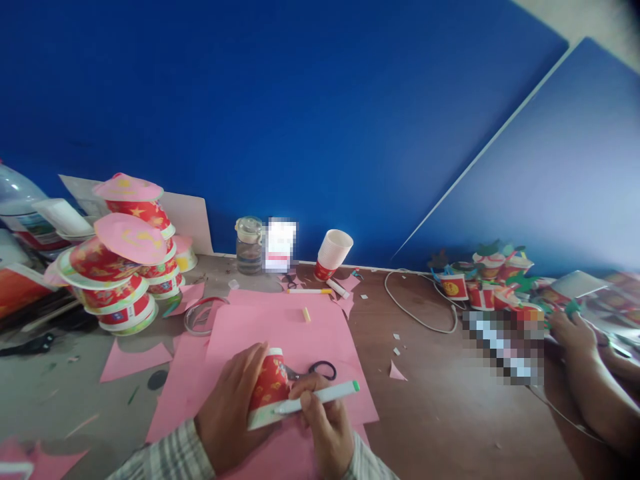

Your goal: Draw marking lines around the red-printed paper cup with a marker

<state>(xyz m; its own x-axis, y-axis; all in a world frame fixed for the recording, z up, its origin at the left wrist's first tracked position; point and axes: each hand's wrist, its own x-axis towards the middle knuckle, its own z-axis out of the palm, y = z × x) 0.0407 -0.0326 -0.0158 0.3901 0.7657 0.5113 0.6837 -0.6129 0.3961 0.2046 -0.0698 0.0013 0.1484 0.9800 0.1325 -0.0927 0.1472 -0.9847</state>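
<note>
My left hand point(233, 399) is wrapped round the left side of a red paper cup point(273, 380) with a gold pattern and a white band at its lower end. Between the fingers of my right hand point(323, 420) is a white marker point(330, 397) with a green end. The marker's tip meets the cup's white band, where faint green shows. Under both hands lie sheets of pink paper point(250, 327). Just behind the cup rests a pair of scissors point(323, 370), partly hidden by my right hand.
Decorated paper-cup stacks point(120, 287) stand at left. Toward the partition are a glass jug point(249, 247), a lit phone point(281, 243), nested cups point(335, 250), a yellow-capped marker point(310, 291) and a roll of tape point(200, 317). Another person's hand point(575, 333) works at right, near small cup crafts point(483, 293).
</note>
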